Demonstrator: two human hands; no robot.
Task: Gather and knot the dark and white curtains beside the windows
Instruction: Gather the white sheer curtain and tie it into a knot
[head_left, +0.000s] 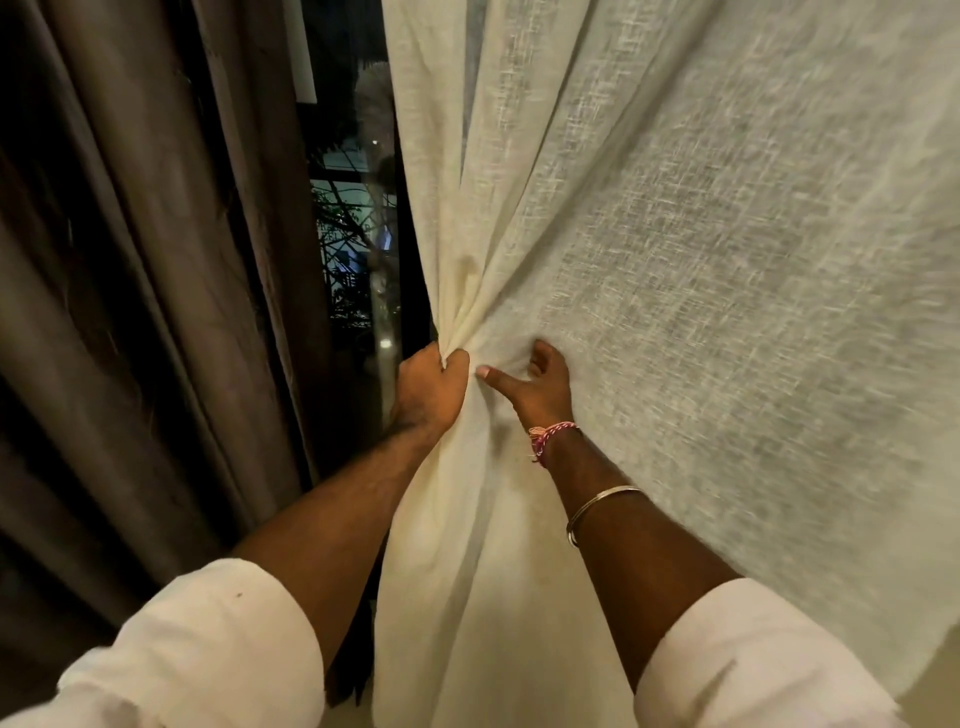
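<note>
Gathering step on the white curtain (675, 234), hanging right of the window (358, 234): left hand (430, 387) gripped its bunched edge, right hand (540, 387) spread loosely against the cloth; dark curtain (130, 260) hung untouched at left; next likely pulling in more folds before knotting.

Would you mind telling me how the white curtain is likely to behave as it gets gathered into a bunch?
The white curtain is probably floppy: it creases into soft folds where the left hand grips it. Its loose, see-through weave suggests it is light. It may slip loose easily, as the right hand only touches it.
</note>
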